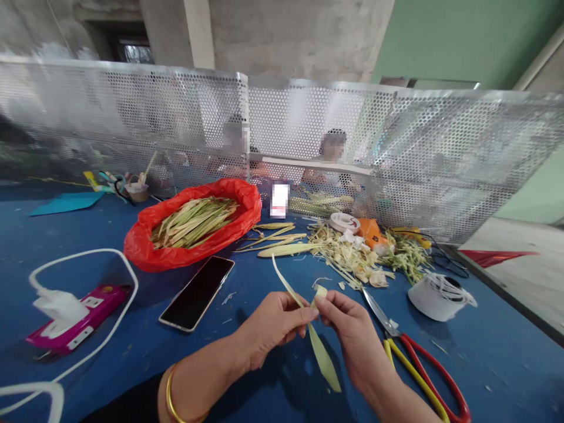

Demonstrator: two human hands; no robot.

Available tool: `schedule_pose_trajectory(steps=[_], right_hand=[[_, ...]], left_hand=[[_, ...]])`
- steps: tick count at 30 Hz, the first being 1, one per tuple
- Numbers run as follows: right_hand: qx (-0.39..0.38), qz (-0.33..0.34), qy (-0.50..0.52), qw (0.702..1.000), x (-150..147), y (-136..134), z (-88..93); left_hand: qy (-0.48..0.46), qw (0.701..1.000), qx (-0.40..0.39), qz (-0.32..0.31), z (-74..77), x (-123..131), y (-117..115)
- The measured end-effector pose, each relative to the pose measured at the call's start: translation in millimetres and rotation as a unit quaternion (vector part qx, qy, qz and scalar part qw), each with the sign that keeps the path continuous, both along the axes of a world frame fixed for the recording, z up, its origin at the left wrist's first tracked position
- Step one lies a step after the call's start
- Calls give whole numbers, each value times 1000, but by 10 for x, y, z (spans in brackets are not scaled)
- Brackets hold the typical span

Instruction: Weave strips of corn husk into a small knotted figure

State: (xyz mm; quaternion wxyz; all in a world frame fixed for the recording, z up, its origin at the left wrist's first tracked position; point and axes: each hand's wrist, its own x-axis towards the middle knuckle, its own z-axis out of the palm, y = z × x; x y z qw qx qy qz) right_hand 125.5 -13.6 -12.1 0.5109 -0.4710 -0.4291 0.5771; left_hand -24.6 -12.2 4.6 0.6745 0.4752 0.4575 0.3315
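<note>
My left hand (282, 322) pinches a long pale-green leaf strip (324, 355), probably a dried husk or palm-like leaf. Its thin end sticks up past my fingers, and the broad end hangs down toward me. Close beside it, my right hand (346, 320) pinches a short folded piece of leaf strip (321, 291) between thumb and forefinger. The fingertips of both hands almost meet, and whether the two pieces are joined is hidden. Red-and-yellow-handled scissors (409, 352) lie just right of my right hand, their blades pointing away.
A red plastic bag (136, 238) holds many leaf strips. Nearby lie a dark phone (198, 294), a magenta power strip (83, 320) with a white cable, leaf scraps (365, 261) and a white string spool (436, 299). Behind stands a perforated metal screen (308, 117), with people beyond it.
</note>
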Motion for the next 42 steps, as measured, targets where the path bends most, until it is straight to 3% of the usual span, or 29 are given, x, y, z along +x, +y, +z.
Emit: schedule_pose_trajectory(steps=[10, 14, 16, 18, 20, 22, 25, 31, 37, 42], right_hand=[[49, -47, -1, 998, -60, -47, -64], [60, 11, -114, 992, 63, 28, 4], [100, 8, -246, 964, 161, 60, 74], [196, -91, -369, 904, 233, 66, 142], [270, -96, -402, 869, 244, 47, 181], [265, 2, -363, 893, 197, 18, 183], [179, 109, -273, 939, 88, -22, 154], [169, 32, -222, 960, 11, -54, 137], [196, 20, -219, 955, -11, -86, 76], [221, 15, -226, 949, -57, -87, 8]], left_hand=[[16, 999, -19, -24, 23, 10, -19], [10, 999, -25, -20, 23, 5, -24], [0, 999, -28, -24, 21, 7, -31], [-1, 999, -28, -31, 14, 16, -44], [18, 999, -15, -46, 1, 36, -69], [50, 997, 11, -64, -15, 67, -104], [90, 992, 36, -81, -27, 116, -161], [109, 989, 7, -99, 11, 130, -195], [135, 980, 51, -133, 6, 109, -194], [117, 981, 36, -153, -44, 137, -203]])
